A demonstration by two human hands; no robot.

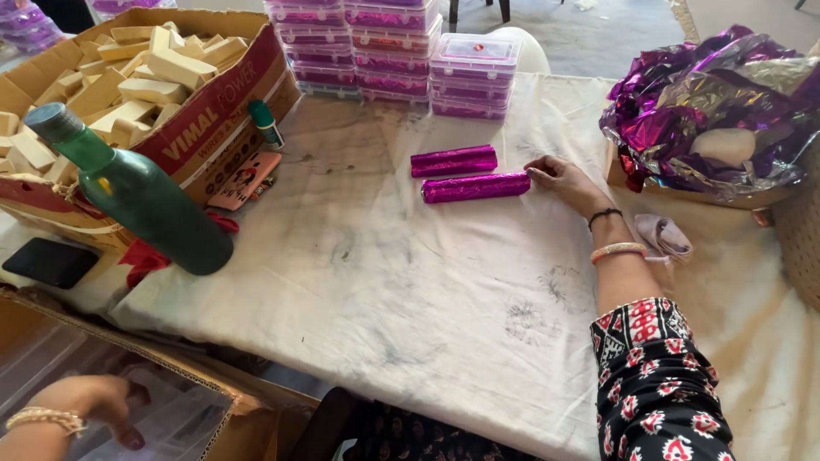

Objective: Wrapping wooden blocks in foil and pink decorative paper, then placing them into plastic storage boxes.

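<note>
Two rolls wrapped in shiny magenta foil lie side by side on the white cloth, the far roll [453, 160] and the near roll [476, 187]. My right hand [559, 177] rests on the cloth, its fingertips touching the right end of the near roll. My left hand [92, 403] is low at the left, reaching into an open cardboard box [218, 382] lined with clear plastic, fingers curled; what it holds is hidden.
A dark green bottle [137, 192] stands at the left beside a large carton of pale bars [137, 77]. Stacked clear boxes with magenta contents [401, 51] stand at the back. A heap of purple foil [713, 107], a small glue bottle [266, 124], a black phone [49, 261].
</note>
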